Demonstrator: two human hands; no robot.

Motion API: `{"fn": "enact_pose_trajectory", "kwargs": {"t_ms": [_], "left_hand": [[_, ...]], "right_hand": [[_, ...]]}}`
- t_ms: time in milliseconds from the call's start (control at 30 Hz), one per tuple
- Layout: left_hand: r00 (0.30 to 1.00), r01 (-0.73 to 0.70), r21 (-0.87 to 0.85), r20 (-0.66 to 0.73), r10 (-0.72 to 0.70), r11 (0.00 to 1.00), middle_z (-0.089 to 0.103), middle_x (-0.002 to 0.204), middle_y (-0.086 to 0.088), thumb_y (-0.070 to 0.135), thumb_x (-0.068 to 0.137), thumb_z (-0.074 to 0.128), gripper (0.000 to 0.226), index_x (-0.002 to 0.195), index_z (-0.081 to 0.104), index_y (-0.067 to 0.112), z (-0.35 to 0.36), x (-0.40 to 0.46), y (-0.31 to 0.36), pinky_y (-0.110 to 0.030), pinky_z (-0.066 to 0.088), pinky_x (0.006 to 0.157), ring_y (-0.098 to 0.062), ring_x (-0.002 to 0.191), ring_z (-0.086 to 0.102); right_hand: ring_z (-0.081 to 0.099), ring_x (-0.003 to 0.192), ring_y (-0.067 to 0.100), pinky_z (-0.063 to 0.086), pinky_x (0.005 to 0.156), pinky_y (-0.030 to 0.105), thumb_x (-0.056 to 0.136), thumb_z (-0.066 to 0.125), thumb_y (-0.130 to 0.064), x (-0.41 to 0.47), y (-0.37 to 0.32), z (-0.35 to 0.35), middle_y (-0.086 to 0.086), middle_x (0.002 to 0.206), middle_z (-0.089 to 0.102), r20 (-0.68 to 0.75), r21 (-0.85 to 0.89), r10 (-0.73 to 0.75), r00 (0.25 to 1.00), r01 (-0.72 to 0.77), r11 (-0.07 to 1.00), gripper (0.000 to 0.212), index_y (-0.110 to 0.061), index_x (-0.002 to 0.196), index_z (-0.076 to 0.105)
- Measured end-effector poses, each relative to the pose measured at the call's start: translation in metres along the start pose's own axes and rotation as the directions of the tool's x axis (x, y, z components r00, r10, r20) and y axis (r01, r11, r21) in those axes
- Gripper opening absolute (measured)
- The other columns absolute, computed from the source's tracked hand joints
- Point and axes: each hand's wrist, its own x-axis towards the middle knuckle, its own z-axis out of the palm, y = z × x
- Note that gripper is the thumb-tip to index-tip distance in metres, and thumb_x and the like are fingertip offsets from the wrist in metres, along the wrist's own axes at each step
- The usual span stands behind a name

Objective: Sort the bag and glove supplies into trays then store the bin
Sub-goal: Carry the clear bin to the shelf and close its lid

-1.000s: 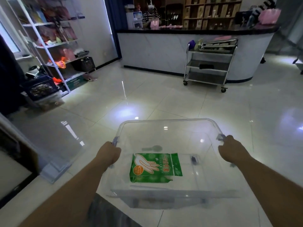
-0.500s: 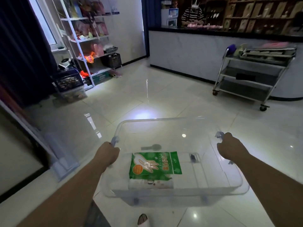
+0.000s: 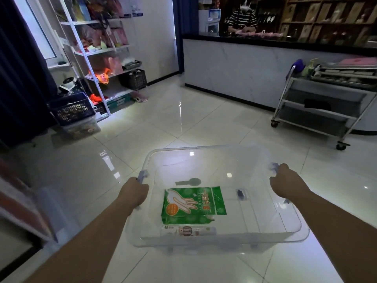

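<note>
Green glove pack (image 3: 193, 204) lies between both grips.

You hold the bin (image 3: 204, 154) out in front of you above the floor (image 3: 193, 123), your left hand (image 3: 135, 190) on its left rim and your right hand (image 3: 284, 183) on its right rim. Inside the bin, the glove packet (image 3: 193, 204) lies left of centre, and a smaller roll (image 3: 189, 231), possibly bags, lies just nearer to you than the packet. Beyond the bin stands the counter (image 3: 234, 64). The cart (image 3: 326, 101) is beyond the bin to the right, the shelving (image 3: 98, 50) beyond it to the left.
</note>
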Motion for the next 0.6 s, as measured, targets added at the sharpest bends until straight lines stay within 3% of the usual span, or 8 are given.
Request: {"fn": "enact_pose_trajectory", "kwargs": {"t_ms": [167,267,367,500,600], "left_hand": [[1.0,-0.016,0.015,-0.018,0.017,1.0,0.056,0.085,-0.008,0.016,0.093,0.054,0.027,0.116,0.056,0.002,-0.01,0.086,0.035,-0.028,0.04,0.052,-0.02,0.068,0.055],[0.999,-0.018,0.037,-0.031,0.02,0.999,0.054,0.085,-0.006,0.016,0.092,0.053,0.029,0.12,0.057,0.009,-0.006,0.14,0.056,-0.026,0.039,0.048,-0.018,0.067,0.055],[0.996,0.052,-0.025,-0.071,-0.054,0.998,0.057,0.086,-0.008,0.015,0.093,0.056,0.024,0.113,0.058,0.003,0.003,0.191,0.082,-0.027,0.041,0.051,-0.019,0.068,0.055],[0.985,0.139,-0.047,-0.093,-0.142,0.989,0.06,0.089,-0.01,0.016,0.093,0.056,0.022,0.111,0.057,0.003,0.012,0.251,0.12,-0.026,0.045,0.05,-0.022,0.067,0.059],[0.976,0.169,-0.063,-0.13,-0.176,0.984,0.059,0.087,-0.01,0.015,0.093,0.057,0.023,0.111,0.059,0.002,0.011,0.295,0.152,-0.026,0.041,0.047,-0.021,0.065,0.057]], "right_hand": [[0.062,0.067,0.031,0.054,0.047,0.034,0.092,0.047,-0.014,0.084,-0.054,0.012,0.008,0.089,0.053,-0.001,0.006,-0.016,1.0,0.016,1.0,0.028,-0.008,0.12,0.044],[0.06,0.07,0.031,0.06,0.055,0.042,0.093,0.048,-0.014,0.149,-0.085,0.024,0.009,0.095,0.052,0.034,0.021,-0.029,0.999,0.028,0.999,0.026,-0.012,0.119,0.043],[0.056,0.072,0.029,0.062,0.062,0.051,0.094,0.05,-0.013,0.224,-0.115,0.036,0.01,0.096,0.052,0.062,0.039,-0.056,0.997,0.054,0.998,0.025,-0.014,0.118,0.043],[0.058,0.081,0.031,0.058,0.081,0.051,0.094,0.05,-0.014,0.324,-0.158,0.046,0.012,0.102,0.055,0.064,0.026,-0.132,0.989,0.13,0.991,0.032,-0.012,0.126,0.047],[0.061,0.082,0.033,0.058,0.077,0.045,0.093,0.049,-0.014,0.393,-0.194,0.047,0.013,0.104,0.057,0.076,0.002,-0.182,0.98,0.183,0.983,0.035,-0.012,0.129,0.047]]}}
